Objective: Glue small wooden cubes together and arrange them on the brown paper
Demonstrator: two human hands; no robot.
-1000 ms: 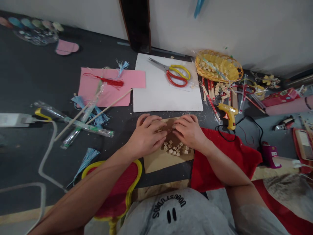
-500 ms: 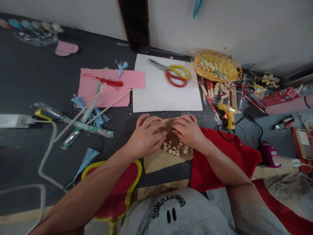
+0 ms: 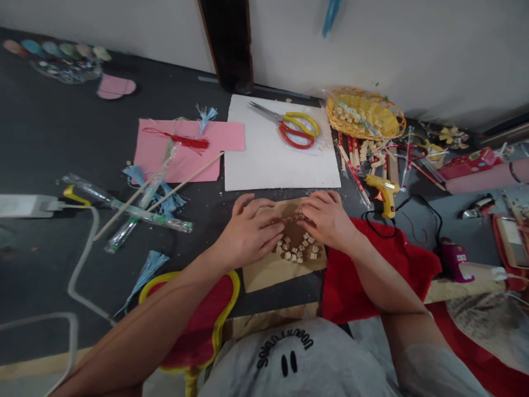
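Note:
Over a brown cardboard sheet (image 3: 264, 275), my left hand (image 3: 250, 229) and my right hand (image 3: 326, 218) face each other, a small gap between their fingertips. A short row of tiny pale wooden pieces (image 3: 292, 218) spans that gap. The fingers of my right hand pinch its right end, where a small piece shows at the fingertips. My left fingers are curled round the other end and hide most of it. Just below the hands, several loose wooden pieces (image 3: 295, 255) lie scattered on the cardboard.
Beyond the cardboard lies a white board (image 3: 281, 171) with scissors (image 3: 297, 129) on it. To the right are a yellow glue gun (image 3: 386, 193), a wicker basket (image 3: 363, 129) and red cloth (image 3: 384, 264). Pink paper (image 3: 185, 165), tassels and sticks lie left; a yellow-rimmed red fan (image 3: 198, 320) is nearer.
My right hand has shifted slightly right, away from my left hand. The gap between the fingertips is wider, and the row of wooden pieces shows more clearly.

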